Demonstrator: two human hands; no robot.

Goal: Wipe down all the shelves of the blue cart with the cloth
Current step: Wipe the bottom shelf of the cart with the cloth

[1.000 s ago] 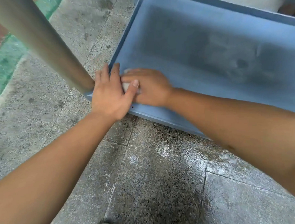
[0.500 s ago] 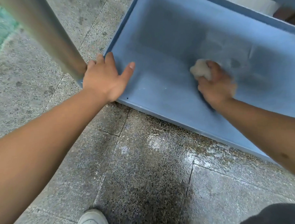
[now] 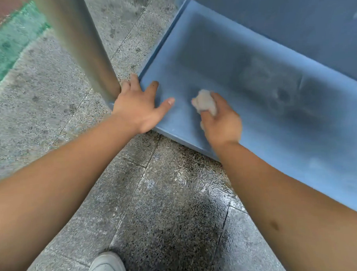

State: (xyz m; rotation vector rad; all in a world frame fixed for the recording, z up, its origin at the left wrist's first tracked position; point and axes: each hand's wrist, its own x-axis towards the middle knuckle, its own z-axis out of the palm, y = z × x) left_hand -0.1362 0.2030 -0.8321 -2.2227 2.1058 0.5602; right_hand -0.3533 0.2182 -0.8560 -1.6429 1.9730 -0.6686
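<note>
The blue cart's bottom shelf (image 3: 241, 50) lies low over the floor, dusty grey in its middle. My right hand (image 3: 221, 121) is closed around a bunched pale cloth (image 3: 204, 102) and presses it on the shelf near the front left corner. My left hand (image 3: 138, 105) rests flat on that corner, fingers spread, beside the cart's grey metal post (image 3: 81, 43). Another blue shelf (image 3: 291, 17) overhangs at the top right.
Speckled stone floor tiles (image 3: 166, 207) with a wet, shiny patch lie in front of the cart. My white shoe (image 3: 106, 268) shows at the bottom edge. A green and red strip (image 3: 9, 40) runs along the floor at the upper left.
My right hand swept the cloth out to the shelf's middle and has come back left toward the corner. My left hand has stayed on the corner by the post.
</note>
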